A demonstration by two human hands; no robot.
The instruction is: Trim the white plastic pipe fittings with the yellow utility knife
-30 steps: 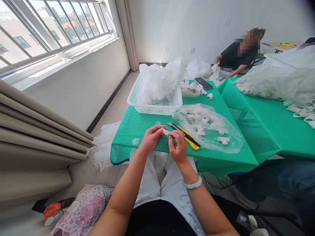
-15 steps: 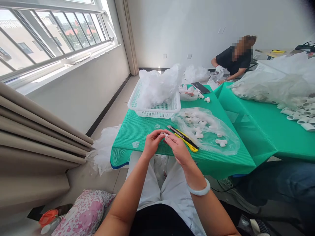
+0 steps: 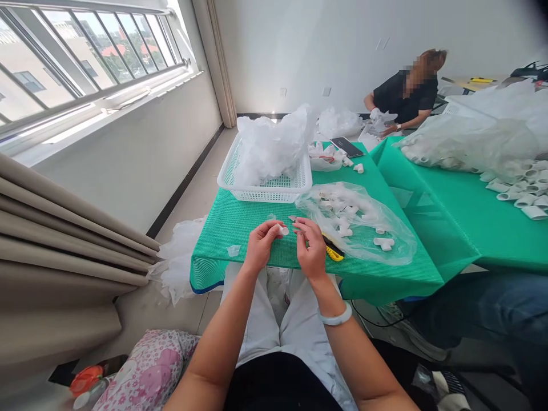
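My left hand (image 3: 261, 242) is closed in a pinch on a small white plastic pipe fitting (image 3: 283, 231), its round open end facing right. Just to the right, my right hand (image 3: 311, 249) is apart from that fitting, fingers bent and thumb separated from them, with nothing visible in them. Behind this hand lies a yellow and black utility knife (image 3: 334, 251); its blade tip shows beyond the fingers and its middle is hidden. Right of the knife, a clear plastic bag (image 3: 363, 251) holds several white tee fittings (image 3: 384, 244).
A white plastic basket (image 3: 268, 195) filled with crumpled clear bags (image 3: 274, 148) stands at the back of the green-covered table (image 3: 222, 228). A black tablet (image 3: 346, 146) lies behind more fittings. Many white fittings (image 3: 524, 194) are heaped at right. A person (image 3: 405, 97) sits beyond, handling plastic.
My hands have parted: the right one has let go and moved slightly right, over the knife. The fitting stays in my left hand, its open end now showing.
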